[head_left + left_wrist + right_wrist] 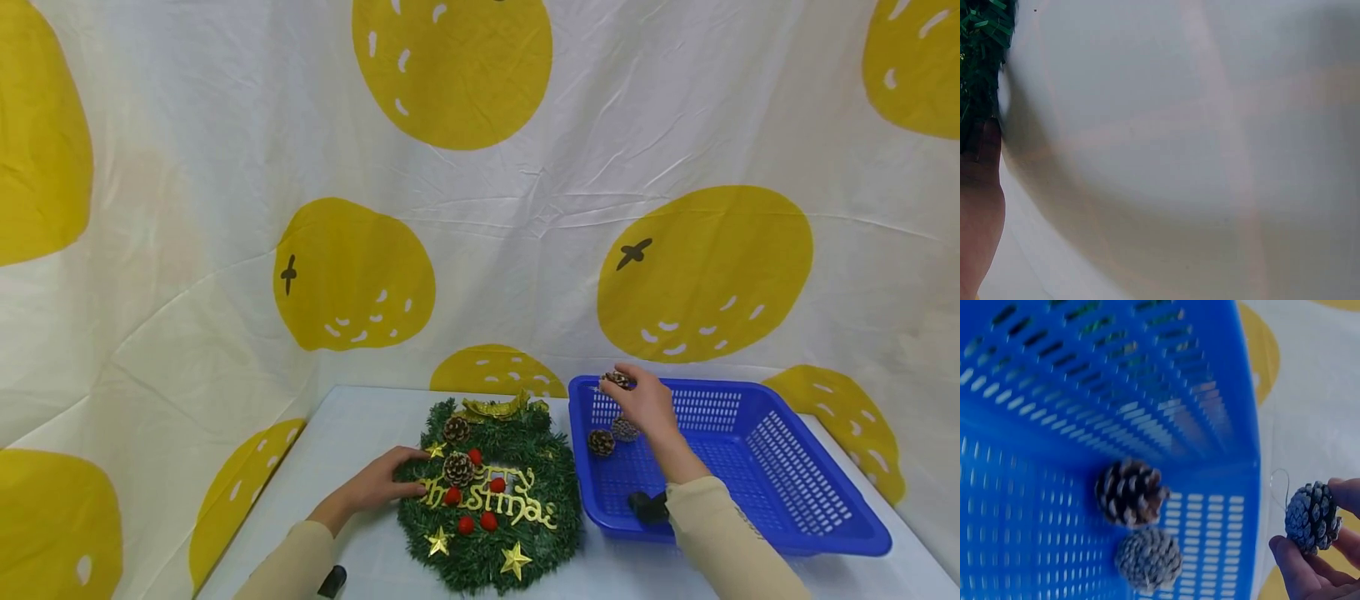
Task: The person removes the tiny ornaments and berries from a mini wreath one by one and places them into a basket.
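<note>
A green wreath [491,558] with gold "Merry Christmas" lettering, gold stars, red balls and two pinecones lies on the table. My left hand [382,479] rests at the wreath's left edge, its fingers touching the greenery; in the left wrist view only part of that hand [982,206] shows. Over the back left corner of a blue basket [727,450], my right hand [647,404] pinches a pinecone [1312,517] with a thin wire loop between thumb and fingers. Inside the basket sit a brown pinecone [1130,492] and a greyer pinecone [1149,559].
The basket stands just right of the wreath on the white table [360,425]. A white curtain [510,217] printed with yellow fruit hangs behind and at the sides. Dark straps [332,582] show near both wrists.
</note>
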`<state>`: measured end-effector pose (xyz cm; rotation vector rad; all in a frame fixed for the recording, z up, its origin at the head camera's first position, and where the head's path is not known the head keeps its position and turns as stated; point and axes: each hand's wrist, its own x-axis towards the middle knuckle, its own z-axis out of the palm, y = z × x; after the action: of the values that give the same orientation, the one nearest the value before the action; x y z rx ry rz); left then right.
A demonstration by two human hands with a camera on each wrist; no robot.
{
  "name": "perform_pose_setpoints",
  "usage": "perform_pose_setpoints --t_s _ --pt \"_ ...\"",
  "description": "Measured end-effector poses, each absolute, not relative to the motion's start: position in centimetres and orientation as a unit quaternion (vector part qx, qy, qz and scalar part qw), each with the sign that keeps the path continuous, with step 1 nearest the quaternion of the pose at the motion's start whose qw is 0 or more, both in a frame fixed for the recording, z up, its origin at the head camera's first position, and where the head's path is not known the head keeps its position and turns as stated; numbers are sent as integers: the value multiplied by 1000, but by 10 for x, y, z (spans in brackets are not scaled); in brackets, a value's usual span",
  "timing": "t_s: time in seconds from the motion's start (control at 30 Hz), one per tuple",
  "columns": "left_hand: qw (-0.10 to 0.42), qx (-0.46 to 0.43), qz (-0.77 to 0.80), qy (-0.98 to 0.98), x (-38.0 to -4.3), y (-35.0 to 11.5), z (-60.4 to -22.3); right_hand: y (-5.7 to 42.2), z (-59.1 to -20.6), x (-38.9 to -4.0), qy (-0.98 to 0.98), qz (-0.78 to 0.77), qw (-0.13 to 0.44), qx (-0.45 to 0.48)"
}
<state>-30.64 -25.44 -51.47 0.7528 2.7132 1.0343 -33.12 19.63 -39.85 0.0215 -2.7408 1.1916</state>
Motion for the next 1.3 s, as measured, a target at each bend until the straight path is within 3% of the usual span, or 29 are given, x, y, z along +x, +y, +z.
perform_pose_setpoints --t_s 0.43,1.3 --pt "75 246 346 902 -307 -253 -514 230 -414 -336 -923 375 74 -38" --pt "70 252 345 901 -308 -252 -512 262 -436 -344 -955 288 -11 -63"
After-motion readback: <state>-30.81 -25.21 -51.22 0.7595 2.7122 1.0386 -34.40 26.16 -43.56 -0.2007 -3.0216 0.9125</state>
